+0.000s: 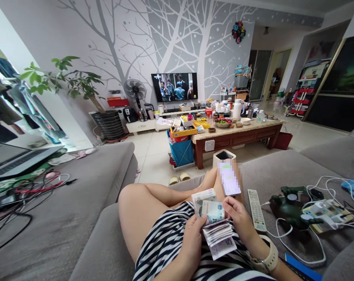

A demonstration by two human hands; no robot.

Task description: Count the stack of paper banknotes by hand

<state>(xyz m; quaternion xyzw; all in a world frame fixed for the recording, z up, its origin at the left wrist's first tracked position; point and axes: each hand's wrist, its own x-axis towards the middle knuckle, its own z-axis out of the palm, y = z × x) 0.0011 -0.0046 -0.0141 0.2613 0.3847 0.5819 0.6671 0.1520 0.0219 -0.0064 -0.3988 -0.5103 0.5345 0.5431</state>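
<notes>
In the head view, a person sits on a gray fabric sofa (97,242), with a fanned stack of printed paper banknotes (219,234) held above the lap of a black-and-white striped garment (162,238). The left hand (194,233) grasps the stack by its left edge, its thumb pressed on top. The right hand (238,215), below a cream-banded wristwatch (269,253), pinches the right edge of a pale blue-green banknote (214,211) at the upper part of the stack.

Just beyond the notes, a bright-screened rectangular phone (228,178) rests on the person's leg, its screen partly blurred. On the seat to the right lies a long white remote control (256,208), its far end toward the sofa's front edge; beside it are a dark green figure-shaped object (291,207) and tangled white cables (319,258).

Ahead stands a brown wooden table with a stone-patterned top (238,136). A metal bowl of red and green fruit (223,123) sits near its front edge, and a blue storage box (181,151) stands beside its left front corner.
</notes>
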